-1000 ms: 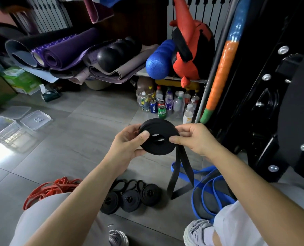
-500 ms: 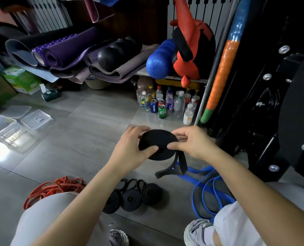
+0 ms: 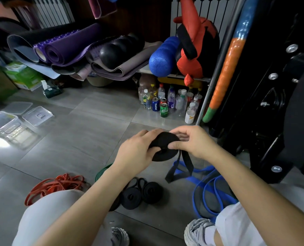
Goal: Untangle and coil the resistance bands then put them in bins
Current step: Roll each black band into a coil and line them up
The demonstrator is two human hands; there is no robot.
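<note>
Above the tiled floor [image 3: 87, 139], the left hand [image 3: 135, 153] and right hand [image 3: 192, 141] pinch the black resistance band coil [image 3: 162, 151] from opposite sides, probably to keep its turns tight while the loose tail [image 3: 180, 167] hangs unwound.

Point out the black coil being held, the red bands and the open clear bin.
black coil [image 3: 161, 156], head view, lower flat face.
red bands [image 3: 62, 181], head view, middle of tangle.
clear bin [image 3: 5, 128], head view, front wall.
</note>
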